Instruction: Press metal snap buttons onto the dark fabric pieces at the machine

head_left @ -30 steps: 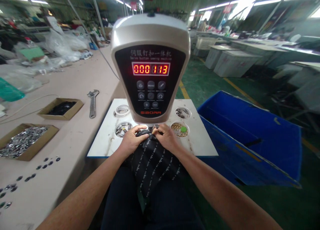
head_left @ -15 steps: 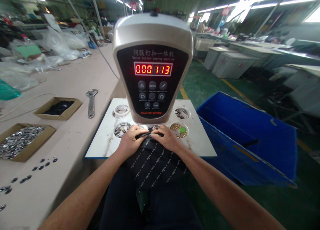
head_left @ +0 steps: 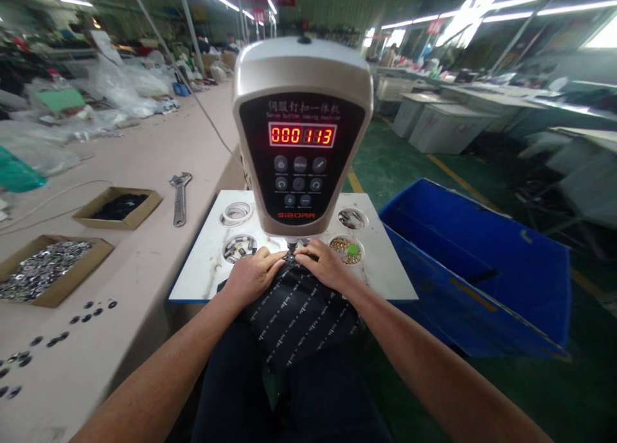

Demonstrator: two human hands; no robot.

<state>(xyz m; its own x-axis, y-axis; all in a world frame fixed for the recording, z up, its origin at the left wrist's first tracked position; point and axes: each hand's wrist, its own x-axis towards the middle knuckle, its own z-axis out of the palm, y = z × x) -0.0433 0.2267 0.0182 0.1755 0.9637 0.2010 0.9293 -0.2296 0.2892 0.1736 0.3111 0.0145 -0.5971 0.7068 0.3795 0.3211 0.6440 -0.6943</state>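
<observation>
Both hands are at the foot of a button machine (head_left: pixel 303 134) whose red display reads 000113. My left hand (head_left: pixel 250 276) presses its fingers on the edge of a black cloth with white lettering (head_left: pixel 294 314). Close beside it, my right hand (head_left: pixel 325 263) pinches the same edge just under the machine head. The cloth hangs down over my lap. What lies between the fingertips is too small to tell. Around the hands, the white work plate (head_left: pixel 193 279) has round cups with metal parts, brass-coloured pieces and white rings.
On the left table are a wrench (head_left: pixel 180 198), a box of black pieces (head_left: pixel 118 208), a box of metal rings (head_left: pixel 51 269) and several loose round parts. A large blue bin (head_left: pixel 482 263) stands on the right.
The view has shifted slightly, and the machine head appears a little further right. My left hand lies flatter over the cloth, and more black cloth shows to its left.
</observation>
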